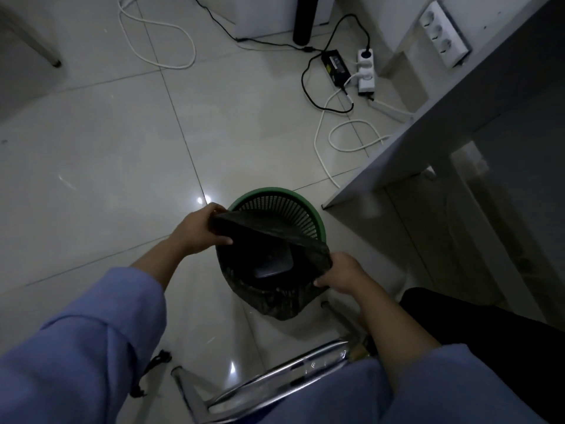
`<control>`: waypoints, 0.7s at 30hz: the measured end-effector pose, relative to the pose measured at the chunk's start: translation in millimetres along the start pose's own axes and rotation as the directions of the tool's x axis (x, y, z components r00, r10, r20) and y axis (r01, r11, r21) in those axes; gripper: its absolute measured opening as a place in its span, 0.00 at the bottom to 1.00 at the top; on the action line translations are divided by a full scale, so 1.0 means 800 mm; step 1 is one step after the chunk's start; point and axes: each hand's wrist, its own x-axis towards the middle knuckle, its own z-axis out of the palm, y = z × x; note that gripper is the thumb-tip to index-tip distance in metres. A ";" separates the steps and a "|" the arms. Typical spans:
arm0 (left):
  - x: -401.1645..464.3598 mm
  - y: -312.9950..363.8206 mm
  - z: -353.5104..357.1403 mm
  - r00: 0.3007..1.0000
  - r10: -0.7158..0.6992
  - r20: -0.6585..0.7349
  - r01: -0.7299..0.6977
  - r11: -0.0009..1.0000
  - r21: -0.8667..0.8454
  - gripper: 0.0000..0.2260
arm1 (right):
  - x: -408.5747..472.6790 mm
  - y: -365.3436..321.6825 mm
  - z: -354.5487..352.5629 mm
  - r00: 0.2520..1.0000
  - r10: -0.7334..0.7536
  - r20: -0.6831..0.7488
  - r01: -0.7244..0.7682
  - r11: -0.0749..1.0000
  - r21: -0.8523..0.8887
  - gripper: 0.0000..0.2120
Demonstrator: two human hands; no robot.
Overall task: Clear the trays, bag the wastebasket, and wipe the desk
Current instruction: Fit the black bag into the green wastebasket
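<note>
A green mesh wastebasket (276, 197) stands on the tiled floor below me, beside the desk corner. A black plastic bag (272, 289) hangs over its near side and is stretched across its mouth. My left hand (198, 231) grips the bag's edge at the basket's left rim. My right hand (342, 272) grips the bag's other edge at the near right. Inside the open bag lies a dark flat object (273, 266); I cannot tell what it is.
The grey desk (428, 130) runs along the right, with a socket strip (443, 35) mounted on it. A white power strip (366, 71), a black adapter (334, 67) and loose cables (159, 41) lie on the floor beyond. A chrome chair frame (275, 374) is below me.
</note>
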 end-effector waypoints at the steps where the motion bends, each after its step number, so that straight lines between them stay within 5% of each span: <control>1: 0.001 -0.004 0.000 0.999 0.015 -0.050 -0.012 0.998 0.060 0.21 | -0.001 0.002 -0.006 1.000 0.017 0.020 -0.017 1.000 0.012 0.19; 4: 0.005 -0.005 -0.012 0.983 0.048 -0.180 -0.013 0.982 0.189 0.09 | -0.005 0.009 -0.022 1.000 0.016 -0.025 -0.013 0.993 0.116 0.03; 7: 0.010 -0.001 -0.030 0.966 0.051 -0.254 -0.012 0.988 0.153 0.06 | -0.004 0.018 -0.033 0.982 0.132 -0.132 -0.068 0.912 0.405 0.13; 9: 0.014 0.000 -0.038 0.953 0.022 -0.303 0.009 0.995 0.101 0.13 | -0.010 0.013 -0.032 0.974 0.194 -0.114 -0.106 0.845 0.524 0.11; 11: 0.016 -0.001 -0.041 0.950 0.010 -0.311 0.015 0.997 0.075 0.18 | -0.016 0.005 -0.024 0.977 0.211 -0.020 -0.174 0.852 0.493 0.11; 14: 0.016 -0.003 -0.038 0.937 -0.012 -0.350 0.009 1.000 -0.012 0.18 | -0.017 0.000 -0.005 0.979 0.183 0.085 -0.201 0.930 0.307 0.24; 17: 0.016 -0.004 -0.033 0.906 -0.061 -0.420 0.032 0.997 -0.077 0.17 | -0.014 0.000 -0.007 0.967 0.213 0.142 -0.247 0.924 0.293 0.17; 19: 0.018 -0.002 -0.034 0.899 -0.081 -0.429 0.048 0.995 -0.089 0.16 | -0.016 0.001 -0.020 0.951 0.234 0.201 -0.301 0.845 0.443 0.05; 21: 0.019 0.002 -0.040 0.901 -0.110 -0.419 0.069 0.991 -0.112 0.17 | -0.013 0.006 -0.035 0.948 0.249 0.197 -0.316 0.696 0.645 0.07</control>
